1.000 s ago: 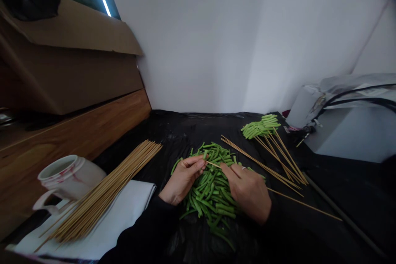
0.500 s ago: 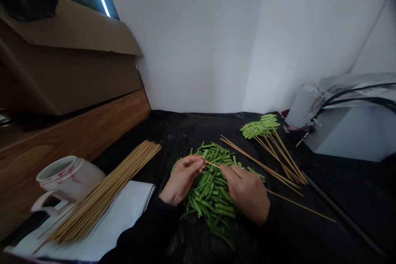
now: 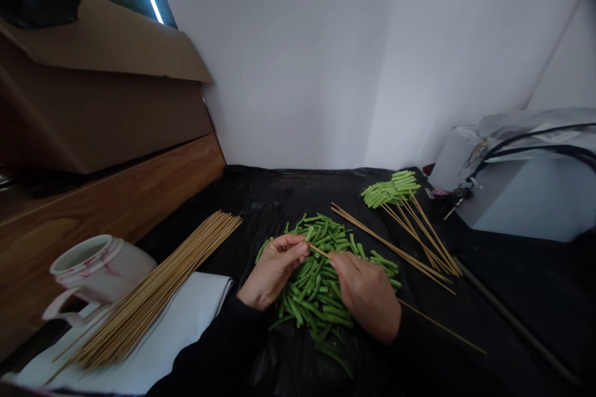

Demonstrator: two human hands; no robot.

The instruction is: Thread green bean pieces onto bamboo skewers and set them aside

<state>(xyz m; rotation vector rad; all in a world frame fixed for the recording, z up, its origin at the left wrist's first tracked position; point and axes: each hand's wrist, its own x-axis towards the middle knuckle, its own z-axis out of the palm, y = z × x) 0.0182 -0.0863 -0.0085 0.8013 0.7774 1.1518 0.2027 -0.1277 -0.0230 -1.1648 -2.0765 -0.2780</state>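
Between the thumb and fingers of my left hand is a short piece of green bean, mostly covered by the fingertips. My right hand is closed around a thin bamboo skewer. The skewer's front end reaches the left fingertips, and its back end sticks out past the right wrist. Whether the tip is inside the bean piece I cannot tell. Both hands are above a loose pile of cut green beans on a black plastic sheet.
At left, a bundle of skewers lies across a folded white cloth, beside a tipped mug. Threaded beans lie at back right, near loose skewers. A cardboard box and a grey-white container flank the sheet.
My right hand has tilted slightly, and the skewer's back end has swung down and left, towards me. My left hand keeps its pinch in nearly the same place.
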